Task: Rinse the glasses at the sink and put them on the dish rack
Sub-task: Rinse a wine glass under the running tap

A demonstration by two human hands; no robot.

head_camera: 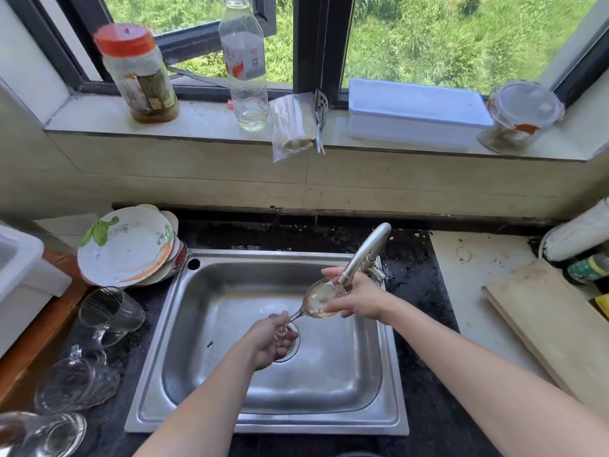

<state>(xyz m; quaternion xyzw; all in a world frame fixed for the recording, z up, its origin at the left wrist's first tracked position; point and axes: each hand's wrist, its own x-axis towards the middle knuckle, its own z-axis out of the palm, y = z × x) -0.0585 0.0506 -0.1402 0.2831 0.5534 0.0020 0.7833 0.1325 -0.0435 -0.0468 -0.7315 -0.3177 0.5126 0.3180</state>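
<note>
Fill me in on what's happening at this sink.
A person holds a wine glass tilted over the sink, its bowl up at the faucet. The left hand grips the stem near the foot; the right hand wraps round the bowl. Several other glasses sit on the dark counter to the left, beside a stack of plates.

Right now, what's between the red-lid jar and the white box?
In the head view: a clear plastic bottle, a bag of thin sticks and a metal utensil, all on the windowsill.
</note>
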